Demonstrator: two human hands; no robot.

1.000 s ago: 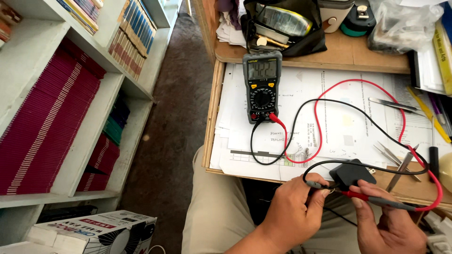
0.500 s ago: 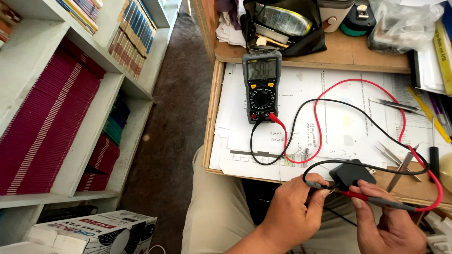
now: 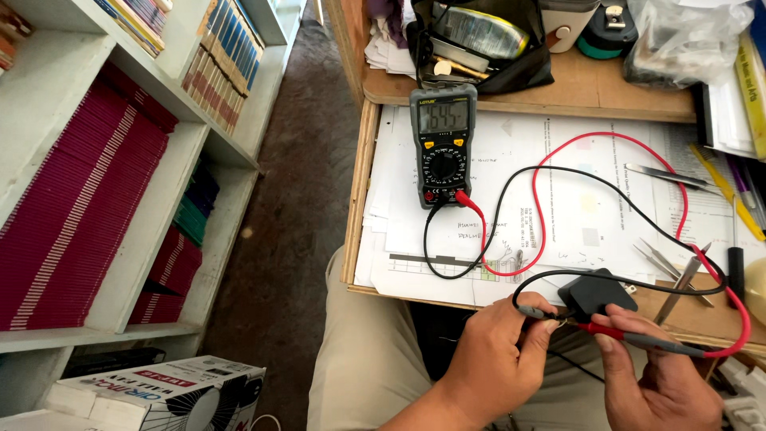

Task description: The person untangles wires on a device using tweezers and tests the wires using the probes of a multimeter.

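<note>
1. Clutter rings the wooden desk (image 3: 355, 199): a grey-and-black digital multimeter with an orange-trimmed dial (image 3: 443, 144) lies flat on white printed paper sheets (image 3: 558, 199), and its looping red lead wire (image 3: 550, 207) and black lead wire (image 3: 511, 191) cross the paper toward the hands.
2. Steel tweezers (image 3: 666, 267) lie on the desk just right of a small black plastic adapter block (image 3: 594, 294), which sits at the desk's near edge directly behind the fingertips.
3. An open black tool pouch (image 3: 479, 40) rests on the raised shelf above the meter; a white bookshelf with magenta book spines (image 3: 88, 207) stands well apart to the left.
4. The left hand (image 3: 495, 363) is closed in a pinch on the slim black-tipped probe (image 3: 536, 312), thumb and forefinger clamped just behind its tip.
5. The right hand (image 3: 662, 383) is closed round the red-tipped grey probe (image 3: 638, 338), which passes over its fingers, with the thumb on top.
6. The two probes lie nearly horizontal, end to end, tips pointing at each other and meeting at a tiny part between the hands, too small to identify.
7. The red probe's long axis tilts slightly down to the right, and its cable leaves beyond the hand.
</note>
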